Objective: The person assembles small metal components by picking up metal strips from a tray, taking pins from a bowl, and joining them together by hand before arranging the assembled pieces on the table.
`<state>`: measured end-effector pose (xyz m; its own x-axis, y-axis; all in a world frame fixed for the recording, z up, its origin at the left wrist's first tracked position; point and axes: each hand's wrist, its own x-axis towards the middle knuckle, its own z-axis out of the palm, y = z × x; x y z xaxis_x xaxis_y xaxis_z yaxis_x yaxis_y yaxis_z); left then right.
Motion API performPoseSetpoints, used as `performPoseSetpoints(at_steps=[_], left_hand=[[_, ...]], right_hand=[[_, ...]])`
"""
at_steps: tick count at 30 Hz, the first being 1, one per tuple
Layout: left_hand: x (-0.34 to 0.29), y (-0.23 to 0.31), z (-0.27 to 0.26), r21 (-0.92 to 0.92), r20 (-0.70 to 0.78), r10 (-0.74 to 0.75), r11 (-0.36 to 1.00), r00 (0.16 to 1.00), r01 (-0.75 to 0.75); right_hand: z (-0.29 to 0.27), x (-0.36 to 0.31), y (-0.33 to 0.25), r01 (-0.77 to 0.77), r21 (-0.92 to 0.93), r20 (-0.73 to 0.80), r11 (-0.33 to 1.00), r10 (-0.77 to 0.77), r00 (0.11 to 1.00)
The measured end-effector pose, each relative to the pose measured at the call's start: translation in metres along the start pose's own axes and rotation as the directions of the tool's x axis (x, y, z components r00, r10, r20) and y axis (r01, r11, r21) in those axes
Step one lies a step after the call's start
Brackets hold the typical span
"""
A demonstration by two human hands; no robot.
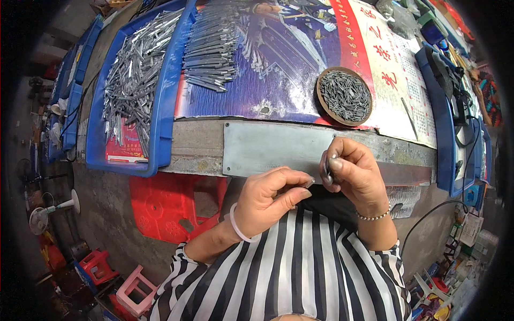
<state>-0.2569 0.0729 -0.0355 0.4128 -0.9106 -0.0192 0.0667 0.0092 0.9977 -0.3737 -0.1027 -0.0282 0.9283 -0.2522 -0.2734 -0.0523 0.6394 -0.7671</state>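
Observation:
My left hand (270,195) is closed, thumb and forefinger nearly together, with a small shiny metal piece (312,181) just showing at the tips. Close to it on the right, my right hand (356,174) is pinched shut with the fingers curled. Something small and dark sits between its fingertips, too hidden to name. Both hands are in front of the bench's near edge, beside a flat metal plate (273,147). Beyond my right hand stands a round brown bowl (322,105) filled with short dark metal pins (345,95).
At the left, a blue bin (161,128) holds a heap of slim metal parts (136,69). More such parts (210,51) lie in rows on a printed poster (289,91). Another blue bin (436,101) stands at the right. Under the bench is a red plastic stool (160,206).

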Motion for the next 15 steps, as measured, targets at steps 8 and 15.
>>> performPoseSetpoints(at_steps=[8,15], left_hand=[[-0.005,-0.005,0.003,-0.072,0.025,-0.044,0.996,0.999,0.046],[-0.007,-0.007,0.002,-0.1,0.038,-0.079,0.992,0.996,0.082]], right_hand=[[0.011,-0.004,0.005,0.031,-0.155,0.023,0.987,-0.028,0.999],[0.016,-0.005,0.0,-0.006,-0.274,0.013,0.962,0.01,1.0]])
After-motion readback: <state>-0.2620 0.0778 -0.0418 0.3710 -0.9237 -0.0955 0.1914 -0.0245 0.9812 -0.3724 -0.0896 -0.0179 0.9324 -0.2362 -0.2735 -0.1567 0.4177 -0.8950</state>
